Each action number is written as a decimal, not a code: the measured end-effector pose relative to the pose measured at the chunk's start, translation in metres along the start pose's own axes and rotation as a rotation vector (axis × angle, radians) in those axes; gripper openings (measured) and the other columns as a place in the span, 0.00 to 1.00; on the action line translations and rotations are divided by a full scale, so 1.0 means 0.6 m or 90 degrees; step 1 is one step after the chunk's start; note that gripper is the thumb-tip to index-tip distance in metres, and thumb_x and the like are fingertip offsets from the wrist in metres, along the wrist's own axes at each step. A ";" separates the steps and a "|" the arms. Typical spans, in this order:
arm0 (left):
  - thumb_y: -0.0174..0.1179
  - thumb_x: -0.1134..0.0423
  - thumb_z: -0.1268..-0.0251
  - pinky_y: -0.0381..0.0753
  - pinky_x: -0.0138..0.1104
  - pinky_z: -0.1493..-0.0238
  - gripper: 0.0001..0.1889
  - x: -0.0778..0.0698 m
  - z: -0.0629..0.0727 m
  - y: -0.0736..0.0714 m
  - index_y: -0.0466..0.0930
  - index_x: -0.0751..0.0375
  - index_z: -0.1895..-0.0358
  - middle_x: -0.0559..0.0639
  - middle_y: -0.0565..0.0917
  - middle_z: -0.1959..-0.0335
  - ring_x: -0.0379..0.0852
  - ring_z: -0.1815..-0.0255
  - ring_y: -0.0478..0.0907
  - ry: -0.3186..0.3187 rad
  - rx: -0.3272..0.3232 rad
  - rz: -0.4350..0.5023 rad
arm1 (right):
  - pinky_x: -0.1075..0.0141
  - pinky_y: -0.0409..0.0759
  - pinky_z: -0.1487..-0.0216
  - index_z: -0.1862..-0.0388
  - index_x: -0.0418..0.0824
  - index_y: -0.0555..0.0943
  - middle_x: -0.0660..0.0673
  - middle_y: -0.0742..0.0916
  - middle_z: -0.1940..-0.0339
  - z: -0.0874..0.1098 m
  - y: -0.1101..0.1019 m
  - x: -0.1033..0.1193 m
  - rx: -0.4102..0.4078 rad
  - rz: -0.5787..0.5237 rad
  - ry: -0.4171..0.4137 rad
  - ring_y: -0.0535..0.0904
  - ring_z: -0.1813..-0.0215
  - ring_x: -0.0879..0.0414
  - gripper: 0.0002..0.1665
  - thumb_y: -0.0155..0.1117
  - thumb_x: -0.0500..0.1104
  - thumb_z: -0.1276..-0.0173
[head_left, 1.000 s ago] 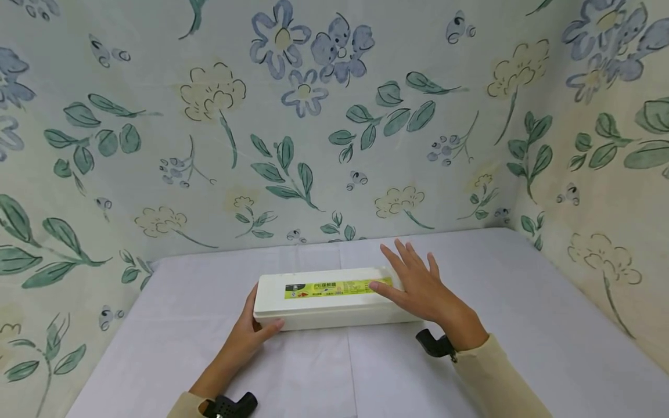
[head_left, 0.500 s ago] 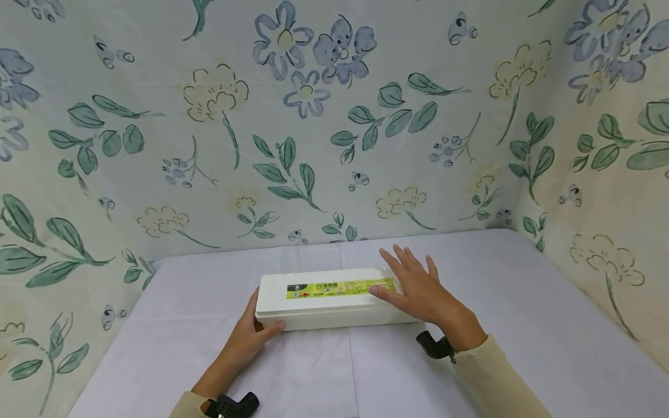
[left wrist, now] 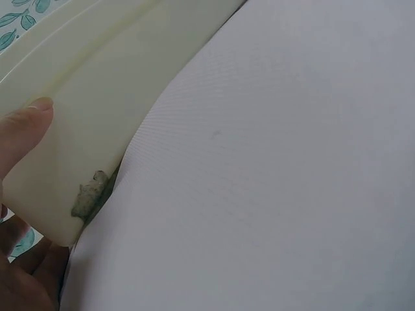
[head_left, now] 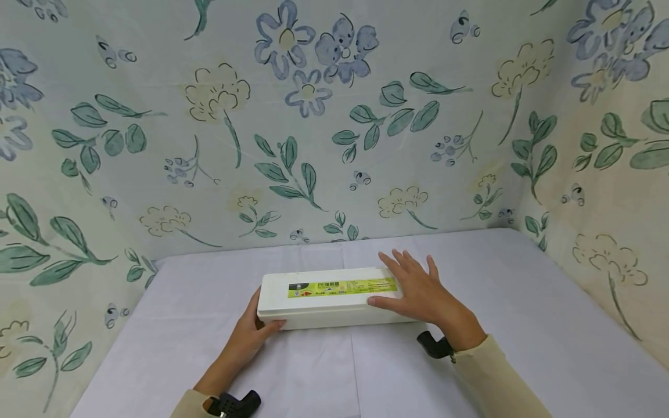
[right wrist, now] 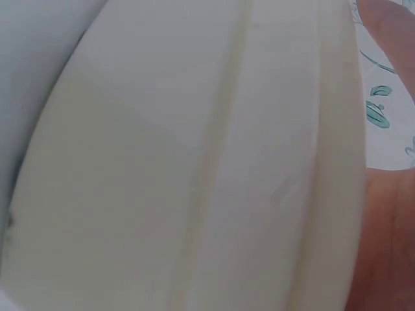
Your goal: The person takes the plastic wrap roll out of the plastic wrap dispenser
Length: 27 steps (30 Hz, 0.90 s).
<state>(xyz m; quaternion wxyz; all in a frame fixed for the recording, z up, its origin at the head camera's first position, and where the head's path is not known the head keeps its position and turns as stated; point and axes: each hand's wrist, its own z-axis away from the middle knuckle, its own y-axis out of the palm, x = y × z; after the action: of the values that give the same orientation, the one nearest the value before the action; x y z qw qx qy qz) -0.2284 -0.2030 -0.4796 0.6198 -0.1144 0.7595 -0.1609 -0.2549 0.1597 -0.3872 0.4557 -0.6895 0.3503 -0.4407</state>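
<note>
A long white cling film box (head_left: 324,316) with a yellow-green label on its lid lies across the white cloth. At its left end my left hand (head_left: 245,339) grips the box, thumb on the front face and the other fingers round the end. In the left wrist view the thumb (left wrist: 29,126) presses the front side, near a dark chipped spot at the lower corner. My right hand (head_left: 425,293) lies over the right end of the lid, fingers spread and straight, with the thumb pointing left along the lid's front edge. Its palm partly hides that end.
A white cloth (head_left: 292,383) with fold lines covers the table. Behind it and at both sides hang walls of floral fabric (head_left: 313,145). Black wrist cameras sit at the left cuff (head_left: 190,403) and right cuff (head_left: 486,363).
My right hand has sunk slightly, its thumb moving down off the label toward the lid's front edge. My left hand keeps its grip, and the box has stayed in place.
</note>
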 end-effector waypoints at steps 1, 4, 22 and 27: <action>0.69 0.55 0.42 0.58 0.55 0.32 0.51 0.000 0.000 0.000 0.42 0.43 0.22 0.50 0.54 0.24 0.55 0.26 0.54 0.000 -0.001 0.000 | 0.31 0.35 0.33 0.23 0.52 0.57 0.39 0.63 0.24 0.000 0.000 0.000 0.000 0.005 -0.002 0.51 0.24 0.38 0.64 0.53 0.85 0.53; 0.69 0.54 0.42 0.58 0.54 0.32 0.51 -0.001 0.001 0.000 0.42 0.43 0.22 0.50 0.55 0.24 0.54 0.26 0.54 0.002 -0.002 0.002 | 0.30 0.38 0.33 0.24 0.52 0.59 0.39 0.64 0.25 0.001 0.002 0.000 -0.002 0.019 -0.010 0.53 0.25 0.37 0.65 0.57 0.84 0.56; 0.69 0.53 0.42 0.62 0.52 0.33 0.51 -0.003 0.001 -0.001 0.42 0.44 0.22 0.51 0.55 0.24 0.54 0.27 0.56 -0.008 0.001 -0.003 | 0.29 0.40 0.34 0.24 0.52 0.59 0.37 0.63 0.25 0.003 0.010 -0.004 -0.010 0.062 -0.033 0.53 0.25 0.35 0.68 0.75 0.73 0.63; 0.69 0.51 0.43 0.59 0.53 0.31 0.51 -0.003 0.001 0.000 0.42 0.43 0.22 0.49 0.54 0.23 0.54 0.26 0.54 -0.014 0.000 -0.004 | 0.29 0.40 0.34 0.23 0.51 0.58 0.37 0.63 0.25 0.003 0.013 -0.004 -0.012 0.070 -0.032 0.54 0.25 0.36 0.69 0.78 0.70 0.63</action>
<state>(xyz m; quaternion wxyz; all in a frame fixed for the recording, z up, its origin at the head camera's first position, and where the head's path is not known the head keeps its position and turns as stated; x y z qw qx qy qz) -0.2273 -0.2022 -0.4781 0.6276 -0.1184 0.7524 -0.1614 -0.2547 0.1598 -0.3953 0.4817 -0.6841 0.3802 -0.3942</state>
